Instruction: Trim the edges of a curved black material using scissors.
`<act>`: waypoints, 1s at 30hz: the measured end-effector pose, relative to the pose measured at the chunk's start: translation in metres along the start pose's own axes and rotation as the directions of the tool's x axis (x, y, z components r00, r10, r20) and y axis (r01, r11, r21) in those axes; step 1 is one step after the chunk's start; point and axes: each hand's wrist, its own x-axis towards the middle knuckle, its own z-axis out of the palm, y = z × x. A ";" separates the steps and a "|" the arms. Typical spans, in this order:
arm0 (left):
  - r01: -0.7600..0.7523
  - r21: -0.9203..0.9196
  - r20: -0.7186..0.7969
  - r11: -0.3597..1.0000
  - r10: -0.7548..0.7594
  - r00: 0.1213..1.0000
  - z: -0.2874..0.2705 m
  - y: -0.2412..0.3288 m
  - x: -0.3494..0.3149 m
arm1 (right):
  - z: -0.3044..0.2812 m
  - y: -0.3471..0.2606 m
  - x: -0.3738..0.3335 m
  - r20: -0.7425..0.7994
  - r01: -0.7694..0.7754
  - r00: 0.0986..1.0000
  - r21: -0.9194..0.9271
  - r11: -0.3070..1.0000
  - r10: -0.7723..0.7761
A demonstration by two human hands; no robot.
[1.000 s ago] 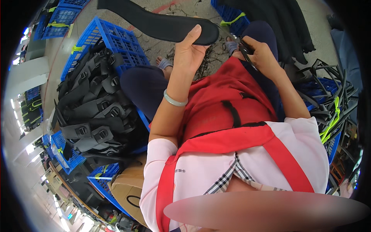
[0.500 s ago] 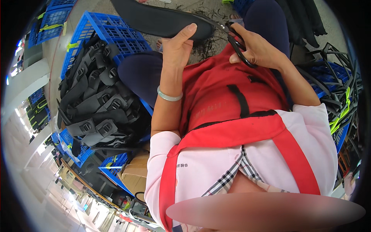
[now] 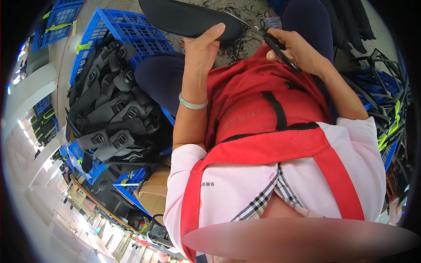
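Observation:
A long black padded strap piece with a rounded end is gripped by my left hand, the thumb pressed flat on its face. My right hand is wrapped round the black handles of a pair of scissors. Their blades lie along the far edge of the strap's rounded end, the handles close together. Whether the blade tips touch the strap, I cannot tell. Thin dark trimmings lie on the floor beneath.
At left a blue plastic crate is heaped with black straps with buckles. A cardboard box stands by my left elbow. On the right, black strips spill over another blue crate. Black pieces hang or lie at the far right.
The scissors have closed, their handles coming together, and my right hand has moved slightly right and nearer to me. The strap has shifted a little in my left hand's grip.

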 end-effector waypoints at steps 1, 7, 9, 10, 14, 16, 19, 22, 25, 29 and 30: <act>0.000 -0.003 0.007 1.000 0.000 1.000 0.000 0.000 0.000 | -0.001 -0.002 0.000 0.002 0.000 1.000 0.001 1.000 0.000; -0.014 -0.051 -0.015 0.999 0.013 1.000 0.004 -0.001 0.000 | 0.005 -0.010 -0.002 -0.072 0.067 0.994 -0.243 0.968 -0.087; -0.011 -0.057 -0.020 0.998 0.009 1.000 0.008 -0.002 0.001 | 0.006 -0.005 0.002 -0.064 0.082 0.993 -0.244 0.966 -0.101; -0.012 -0.061 -0.026 0.998 0.010 1.000 0.008 -0.002 0.001 | 0.007 -0.004 0.003 -0.061 0.083 0.993 -0.244 0.966 -0.101; -0.013 -0.039 -0.020 0.999 0.012 1.000 -0.006 -0.004 0.000 | 0.007 -0.005 0.003 -0.033 0.029 0.999 -0.150 0.988 -0.034; -0.003 0.033 0.053 0.999 0.001 0.999 -0.015 -0.004 0.000 | 0.007 -0.003 0.002 -0.047 0.068 0.996 -0.130 0.989 -0.075; -0.009 0.069 0.074 0.998 0.004 0.997 -0.018 -0.005 0.000 | 0.004 -0.002 0.002 -0.100 0.112 0.985 -0.257 0.960 -0.142; -0.001 0.078 0.071 0.997 -0.005 0.997 -0.022 -0.005 -0.001 | 0.000 -0.005 0.001 -0.028 -0.013 1.000 -0.200 0.980 0.007; 0.010 0.082 0.119 0.997 -0.020 0.993 -0.022 -0.005 -0.002 | 0.000 -0.003 0.001 -0.005 -0.051 0.999 -0.230 0.972 0.051; 0.048 0.037 0.117 0.998 -0.052 0.992 -0.007 -0.006 -0.007 | 0.010 -0.008 -0.002 -0.122 0.082 0.983 -0.360 0.929 -0.134; 0.041 0.067 0.114 0.997 -0.049 0.992 -0.009 -0.006 -0.008 | 0.010 -0.009 -0.002 -0.137 0.087 0.979 -0.396 0.914 -0.152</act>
